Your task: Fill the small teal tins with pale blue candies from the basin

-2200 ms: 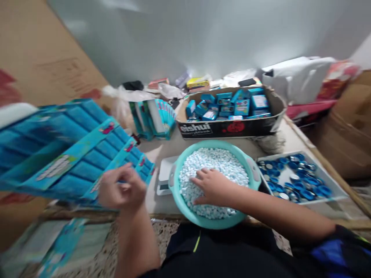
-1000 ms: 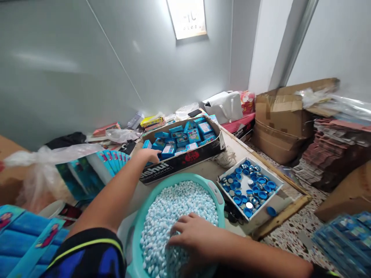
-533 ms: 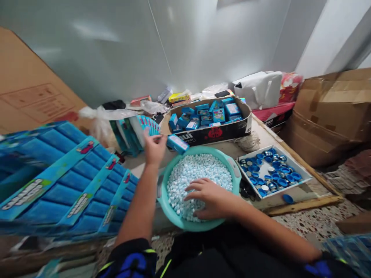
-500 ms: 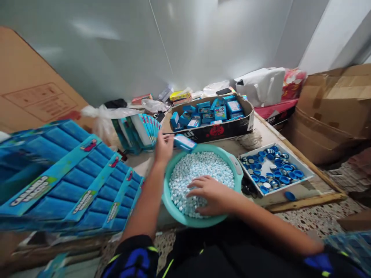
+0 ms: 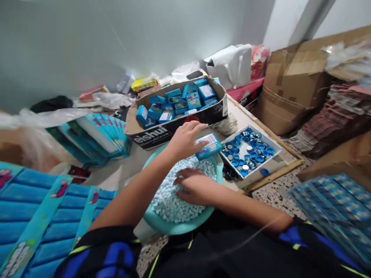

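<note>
A small blue printed box [image 5: 209, 146] is tilted above the far right rim of the turquoise tub [image 5: 171, 227]. My left hand [image 5: 187, 141] holds it at its left side, the thumb against the box and the other fingers reaching out above. Pale blue-white candy pellets [image 5: 179, 206] fill the tub. Down among them is my right hand [image 5: 195, 187], its fingers curled into the pellets; how many they hold is hidden. My left forearm crosses over the tub's left side.
Behind the tub, a cut-down carton [image 5: 150, 137] holds several blue boxes. A white tray [image 5: 232, 164] of blue caps sits right, with one loose cap [image 5: 264, 172] beside it. Blue printed packaging [image 5: 43, 208] stands left, fanned sleeves [image 5: 101, 135] behind. Brown cartons [image 5: 292, 77] stand far right.
My left hand has carried the blue box rightward across the tub's far side. My right hand's spread fingers have curled into the pellets. The view has turned right.
</note>
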A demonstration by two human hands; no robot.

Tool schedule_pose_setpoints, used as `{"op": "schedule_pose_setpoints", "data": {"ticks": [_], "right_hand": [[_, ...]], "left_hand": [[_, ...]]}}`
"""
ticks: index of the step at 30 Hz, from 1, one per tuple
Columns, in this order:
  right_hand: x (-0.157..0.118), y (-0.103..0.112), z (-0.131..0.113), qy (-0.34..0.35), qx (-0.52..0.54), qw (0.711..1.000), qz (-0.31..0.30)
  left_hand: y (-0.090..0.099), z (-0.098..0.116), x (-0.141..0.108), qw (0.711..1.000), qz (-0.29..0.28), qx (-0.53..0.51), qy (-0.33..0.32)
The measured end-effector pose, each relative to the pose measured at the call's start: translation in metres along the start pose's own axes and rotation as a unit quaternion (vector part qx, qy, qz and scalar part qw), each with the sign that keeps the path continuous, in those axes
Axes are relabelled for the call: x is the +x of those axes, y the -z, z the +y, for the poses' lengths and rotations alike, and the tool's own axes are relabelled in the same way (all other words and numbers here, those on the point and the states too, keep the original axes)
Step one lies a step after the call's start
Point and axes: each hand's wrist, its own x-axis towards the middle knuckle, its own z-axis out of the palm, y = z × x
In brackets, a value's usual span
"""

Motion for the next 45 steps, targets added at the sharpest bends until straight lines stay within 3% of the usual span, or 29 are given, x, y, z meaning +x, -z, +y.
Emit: {"op": "schedule_pose_setpoints", "data": {"ticks": [4, 6, 10, 14, 18, 20, 25, 28, 33, 38, 41, 45], "right_hand": [[-0.002, 0.001, 0.003, 0.024, -0.037, 0.999, -0.006], [-0.003, 0.002, 0.006, 0.029, -0.037, 0.999, -0.002], [-0.006, 0.0, 0.007, 0.067, -0.027, 0.997, -0.01], [-0.007, -0.003, 0.006, 0.097, -0.037, 0.993, -0.063], [0.005, 0.009, 0.015, 0.086, -0.051, 0.985, -0.141], [0.017, 0.017, 0.026, 0.07, -0.076, 0.983, -0.151], [0.043, 0.024, 0.061, -0.01, -0.114, 0.983, -0.147], [0.05, 0.021, 0.071, 0.02, -0.094, 0.983, -0.154], [0.046, 0.023, 0.062, 0.028, -0.005, 0.979, -0.203], [0.043, 0.021, 0.044, -0.05, 0.051, 0.96, -0.27], [0.046, 0.013, 0.038, -0.07, 0.053, 0.96, -0.265], [0.051, 0.006, 0.038, -0.072, 0.058, 0.968, -0.231]], "left_hand": [[-0.016, 0.02, 0.04, 0.965, -0.21, -0.118, 0.103], [-0.017, 0.021, 0.038, 0.952, -0.214, -0.176, 0.133], [-0.001, 0.013, -0.002, 0.938, -0.001, -0.314, 0.148], [0.014, -0.002, -0.072, 0.859, 0.205, -0.383, 0.27], [-0.004, -0.01, -0.137, 0.779, 0.398, -0.336, 0.349], [-0.019, -0.013, -0.155, 0.771, 0.435, -0.305, 0.351], [-0.034, -0.02, -0.163, 0.804, 0.399, -0.318, 0.305], [-0.035, -0.022, -0.162, 0.798, 0.388, -0.348, 0.301], [-0.044, -0.019, -0.163, 0.791, 0.387, -0.359, 0.308], [-0.044, -0.015, -0.165, 0.807, 0.299, -0.335, 0.383], [-0.038, -0.012, -0.167, 0.814, 0.252, -0.362, 0.378], [-0.031, -0.01, -0.172, 0.812, 0.243, -0.416, 0.33]]}}
